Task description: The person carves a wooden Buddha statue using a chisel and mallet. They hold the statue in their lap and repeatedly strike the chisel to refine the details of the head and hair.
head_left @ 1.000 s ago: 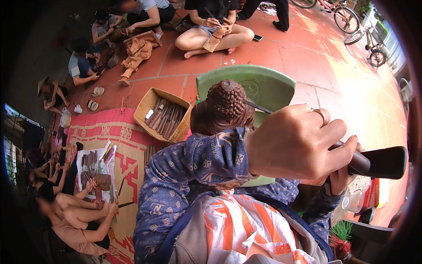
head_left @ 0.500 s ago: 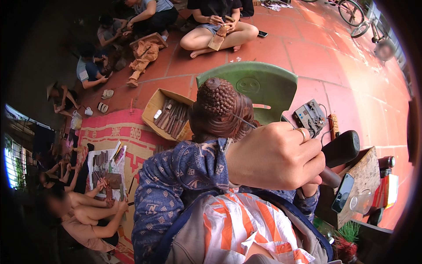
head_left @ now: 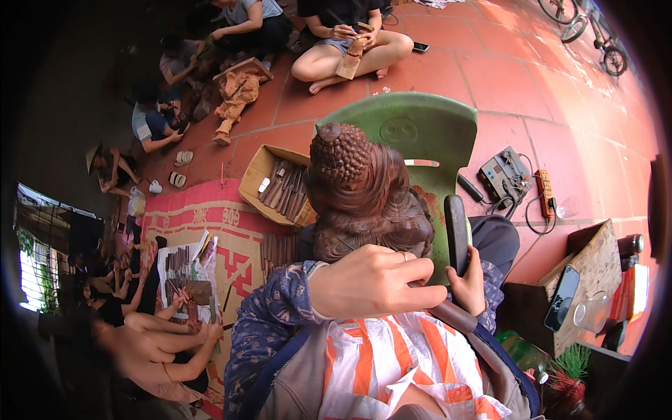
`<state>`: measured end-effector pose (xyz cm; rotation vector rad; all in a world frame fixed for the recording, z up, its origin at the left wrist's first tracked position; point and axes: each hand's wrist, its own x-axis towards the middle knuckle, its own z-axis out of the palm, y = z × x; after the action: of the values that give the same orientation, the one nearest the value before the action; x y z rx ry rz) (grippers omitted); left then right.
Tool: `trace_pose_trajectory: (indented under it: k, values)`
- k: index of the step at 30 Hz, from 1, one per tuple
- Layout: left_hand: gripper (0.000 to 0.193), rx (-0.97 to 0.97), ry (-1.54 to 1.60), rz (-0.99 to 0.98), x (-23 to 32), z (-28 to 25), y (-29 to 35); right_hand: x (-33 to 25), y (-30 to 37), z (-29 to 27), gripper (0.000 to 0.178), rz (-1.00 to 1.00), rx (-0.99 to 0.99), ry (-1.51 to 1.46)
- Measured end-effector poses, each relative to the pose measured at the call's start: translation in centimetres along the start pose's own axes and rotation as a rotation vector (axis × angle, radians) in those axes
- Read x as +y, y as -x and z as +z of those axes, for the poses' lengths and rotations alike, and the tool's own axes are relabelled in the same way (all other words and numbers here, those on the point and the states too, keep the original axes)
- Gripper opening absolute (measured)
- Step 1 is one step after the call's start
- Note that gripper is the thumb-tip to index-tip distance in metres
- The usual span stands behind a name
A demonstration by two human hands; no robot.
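Observation:
A dark brown carved wooden Buddha statue [head_left: 371, 196] with knobbly curled hair stands before me against a green plastic chair [head_left: 427, 115]. At its near base, my left hand [head_left: 378, 283] is closed around a carving tool, whose brown rounded handle [head_left: 453, 316] sticks out to the right; the tool's working end is hidden. Just right of it, my right hand [head_left: 470, 283] grips a dark oblong bar [head_left: 456, 234] held upright, its thumb along the side. That bar's exact kind cannot be made out.
A cardboard box [head_left: 269, 164] of carving tools sits left of the statue on a red patterned mat [head_left: 196, 203]. To the right are a grey control box [head_left: 505, 178], an orange power strip [head_left: 544, 192] and a wooden box [head_left: 581, 280] bearing a phone [head_left: 562, 297]. Several people sit carving nearby.
My left hand has come down and left, from in front of the statue to its base. The dark bar has swung from slanting right to upright. My view has shifted slightly.

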<state>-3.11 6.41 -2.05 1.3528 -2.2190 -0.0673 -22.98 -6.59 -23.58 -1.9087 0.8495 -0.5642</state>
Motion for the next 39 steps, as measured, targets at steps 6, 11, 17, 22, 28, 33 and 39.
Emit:
trace_pose_trajectory:
  k: [6, 11, 17, 22, 28, 33, 39]
  values:
    - [0.039, -0.01, 0.005, -0.07, 0.4, -1.1, 0.2, -0.1, -0.9, 2.0, 0.072, -0.029, 0.019, 0.212]
    - [0.043, 0.014, 0.068, -0.094, -0.2, -0.8, 0.7, -0.6, -2.0, 2.9, 0.07, -0.09, 0.015, 0.437]
    - [0.034, 0.034, 0.074, -0.088, -0.2, -1.0, 0.4, -5.5, -3.4, 0.5, 0.06, -0.393, 0.12, 0.222]
    - [0.027, -0.01, -0.055, -0.057, 0.4, -1.4, -1.3, -14.0, -3.6, -3.0, 0.076, -0.836, -0.261, -0.647]
    - [0.028, 0.074, -0.017, -0.157, 0.7, -3.1, -0.4, -16.8, -6.6, -4.8, 0.068, -1.027, -0.468, -0.66]
    - [0.033, 0.207, -0.161, -0.251, 0.9, -5.6, 1.8, -16.7, -7.8, -5.0, 0.063, -1.133, -0.503, -0.759]
    - [0.027, 0.285, -0.238, -0.107, 0.1, -6.9, 1.5, -19.3, -6.9, -4.2, 0.045, -0.989, -0.544, -0.706]
